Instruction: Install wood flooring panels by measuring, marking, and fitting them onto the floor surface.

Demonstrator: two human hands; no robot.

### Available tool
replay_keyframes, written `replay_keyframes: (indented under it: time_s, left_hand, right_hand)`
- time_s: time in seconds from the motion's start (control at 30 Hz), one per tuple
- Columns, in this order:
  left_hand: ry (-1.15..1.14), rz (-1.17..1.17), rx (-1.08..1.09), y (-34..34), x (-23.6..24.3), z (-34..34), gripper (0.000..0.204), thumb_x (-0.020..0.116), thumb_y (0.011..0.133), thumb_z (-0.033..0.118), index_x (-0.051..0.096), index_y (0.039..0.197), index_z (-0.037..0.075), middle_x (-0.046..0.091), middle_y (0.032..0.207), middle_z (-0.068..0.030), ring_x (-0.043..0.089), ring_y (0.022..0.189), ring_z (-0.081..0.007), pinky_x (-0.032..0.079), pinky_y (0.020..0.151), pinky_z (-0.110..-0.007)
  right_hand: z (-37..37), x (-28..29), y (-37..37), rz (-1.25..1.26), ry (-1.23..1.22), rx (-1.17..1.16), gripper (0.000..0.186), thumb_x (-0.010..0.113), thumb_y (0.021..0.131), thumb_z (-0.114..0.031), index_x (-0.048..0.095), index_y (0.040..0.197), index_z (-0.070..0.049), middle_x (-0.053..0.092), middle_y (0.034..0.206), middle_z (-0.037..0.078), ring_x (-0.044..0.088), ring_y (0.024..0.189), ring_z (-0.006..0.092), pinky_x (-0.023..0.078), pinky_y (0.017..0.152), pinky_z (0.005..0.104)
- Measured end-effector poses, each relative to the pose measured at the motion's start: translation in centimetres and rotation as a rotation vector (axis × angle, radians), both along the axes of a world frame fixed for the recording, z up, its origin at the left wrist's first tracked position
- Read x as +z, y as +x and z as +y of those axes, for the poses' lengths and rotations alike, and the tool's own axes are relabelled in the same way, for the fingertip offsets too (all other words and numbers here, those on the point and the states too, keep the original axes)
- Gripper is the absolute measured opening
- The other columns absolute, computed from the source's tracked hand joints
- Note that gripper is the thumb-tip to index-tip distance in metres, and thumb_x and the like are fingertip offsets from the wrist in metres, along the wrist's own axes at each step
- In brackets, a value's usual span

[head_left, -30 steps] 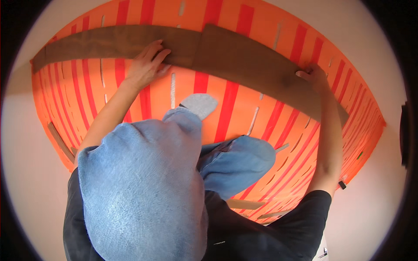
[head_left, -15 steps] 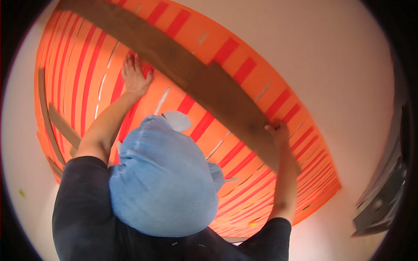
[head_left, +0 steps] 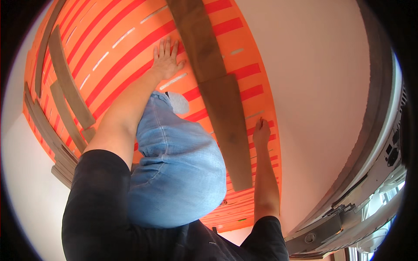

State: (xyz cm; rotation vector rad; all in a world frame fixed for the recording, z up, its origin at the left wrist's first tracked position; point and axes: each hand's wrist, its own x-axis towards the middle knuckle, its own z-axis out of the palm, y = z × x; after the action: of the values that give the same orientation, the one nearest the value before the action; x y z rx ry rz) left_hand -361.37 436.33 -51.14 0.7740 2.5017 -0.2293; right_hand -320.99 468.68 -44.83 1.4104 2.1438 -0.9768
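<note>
My left hand (head_left: 167, 61) lies flat with fingers spread on an orange sheet (head_left: 135, 52) that has red stripes and short pale slots. Just right of its fingertips runs a brown floorboard (head_left: 193, 39). A second brown floorboard (head_left: 226, 135) meets it end to end, slightly offset to the right at the joint. My right hand (head_left: 261, 132) rests near the sheet's right edge, a little apart from the second board. Its fingers are drawn together, and whatever they may hold is hidden. My bent leg in blue jeans covers the middle, with a grey sock beside the left wrist.
Several loose brown boards lie at the left, among them a short board (head_left: 69, 78) and a stack (head_left: 65, 167) by my left sleeve. Pale floor (head_left: 313, 100) stretches right of the sheet. Grey furniture or equipment (head_left: 344, 230) curves along the far right rim.
The view has turned, so the boards now run more upright. My right hand has come off the second board's edge onto the sheet beside it. The left hand stays flat.
</note>
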Motion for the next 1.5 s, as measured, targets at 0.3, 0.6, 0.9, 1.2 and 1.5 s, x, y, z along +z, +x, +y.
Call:
replay_keyframes:
  time_s: [0.3,0.6,0.9,1.2,1.5]
  left_hand:
    - [-0.109,-0.104,0.000,0.2,0.9,0.1,0.120,0.043,0.090,0.085,-0.005,0.166,0.006,-0.015,0.171,-0.0257,-0.018,0.157,-0.0456,-0.002,0.123,-0.065]
    - [-0.063,-0.067,-0.032,0.7,0.1,-0.1,0.121,0.046,0.090,0.083,-0.007,0.166,0.006,-0.019,0.170,-0.0246,-0.021,0.157,-0.0439,-0.001,0.123,-0.065]
    - [0.636,0.027,0.080,-2.1,-1.9,0.4,0.083,0.073,0.085,0.055,0.050,0.152,0.012,0.034,0.163,-0.0221,0.029,0.149,-0.0494,0.027,0.119,-0.061]
    - [0.810,0.351,-0.279,1.3,-2.0,7.5,0.054,0.061,0.095,0.027,0.056,0.144,0.005,0.043,0.160,-0.0189,0.035,0.150,-0.0350,0.026,0.125,-0.051]
    - [0.788,0.357,-0.287,1.1,-1.9,7.3,0.054,0.061,0.092,0.025,0.058,0.141,0.004,0.042,0.159,-0.0200,0.036,0.150,-0.0347,0.025,0.124,-0.052]
  right_hand:
    - [-11.0,2.7,2.5,0.002,0.297,0.528,0.110,0.080,0.083,-0.052,0.022,0.161,0.000,0.018,0.164,0.033,0.026,0.147,0.0555,0.025,0.119,0.0652]
    - [-13.8,-0.3,7.4,-0.112,0.291,0.685,0.129,0.083,0.068,-0.070,0.022,0.162,-0.006,0.011,0.166,0.033,0.014,0.149,0.0628,0.025,0.117,0.0729]
    - [-13.4,-1.4,14.0,0.054,0.359,-0.083,0.094,0.081,0.085,-0.050,0.038,0.151,0.002,0.032,0.155,0.028,0.035,0.145,0.0429,0.039,0.115,0.0541]
    - [-10.6,-7.6,16.2,0.089,0.649,-0.261,0.038,0.052,0.109,-0.029,0.061,0.109,0.008,0.057,0.102,0.022,0.055,0.100,0.0399,0.048,0.085,0.0512]
    - [-9.9,-8.1,13.1,-0.061,0.713,-0.272,0.063,0.038,0.111,-0.043,0.067,0.104,0.012,0.068,0.109,0.032,0.062,0.100,0.0482,0.049,0.085,0.0559]
